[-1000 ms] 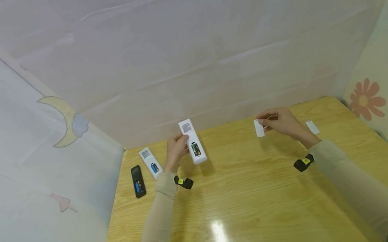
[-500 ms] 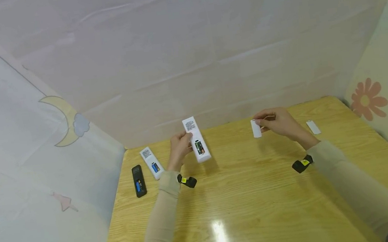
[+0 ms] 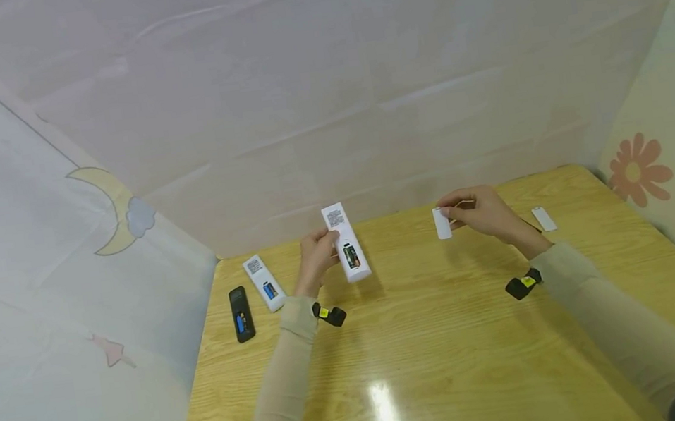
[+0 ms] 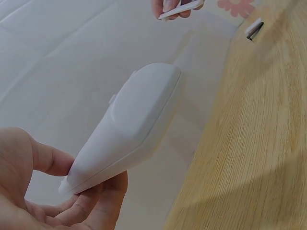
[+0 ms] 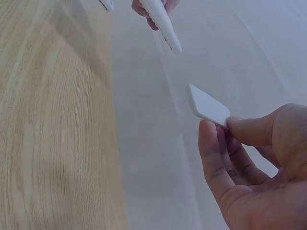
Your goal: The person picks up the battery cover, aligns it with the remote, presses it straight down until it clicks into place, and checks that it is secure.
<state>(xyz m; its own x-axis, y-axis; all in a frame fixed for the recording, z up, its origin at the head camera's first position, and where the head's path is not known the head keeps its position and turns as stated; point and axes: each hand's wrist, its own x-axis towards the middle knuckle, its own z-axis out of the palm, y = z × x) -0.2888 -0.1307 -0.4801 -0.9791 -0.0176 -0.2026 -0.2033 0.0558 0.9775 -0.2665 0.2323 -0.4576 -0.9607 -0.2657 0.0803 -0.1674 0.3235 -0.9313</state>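
My left hand point(image 3: 317, 259) grips a white remote control point(image 3: 338, 228) by its side, raised over the far part of the table. The remote's back faces the head camera, with a printed label and an uncovered battery compartment point(image 3: 351, 256) that has batteries in it. In the left wrist view the thumb lies on one face of the remote point(image 4: 134, 108) and the fingers on the other. My right hand point(image 3: 484, 212) pinches a small white battery cover point(image 3: 442, 224) between thumb and fingers, off to the right of the remote. The cover point(image 5: 208, 105) points toward the remote in the right wrist view.
On the wooden table point(image 3: 431, 340), a second white remote point(image 3: 264, 283) and a black remote point(image 3: 241, 314) lie at the left, both with battery compartments uncovered and blue batteries showing. A white cover point(image 3: 544, 219) lies at the right, a dark strip beside it. A sheet-covered wall stands behind.
My left hand has carried the white remote a little to the right. My right hand has shifted slightly left with the battery cover, so the two are closer together.
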